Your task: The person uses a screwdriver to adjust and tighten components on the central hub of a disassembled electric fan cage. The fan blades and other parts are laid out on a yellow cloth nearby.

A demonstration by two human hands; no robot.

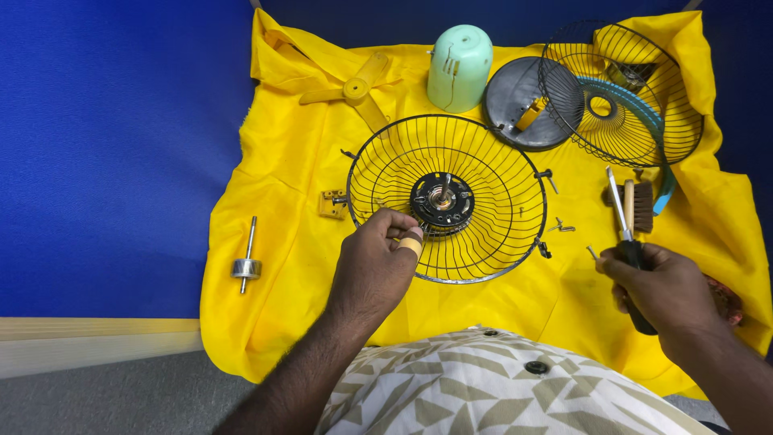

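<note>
Yellow cloth (282, 242) underlay, left hand (374, 262) pinching the wire fan guard (447, 197) near its motor hub (441, 201) (bandaged fingertip at the rim), right hand (664, 290) closed around a screwdriver (626, 234), brush (642, 205) just beyond its tip, rotor shaft (247, 262) well left.

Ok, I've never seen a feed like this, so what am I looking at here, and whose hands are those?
One camera on the person's head looks down at their own bare hands over a yellow cloth. The left hand touches a black wire fan guard near its motor hub. The right hand grips a screwdriver. Around them lie a yellow fan blade, a pale green housing, a second guard, a brush and a metal shaft piece.
</note>
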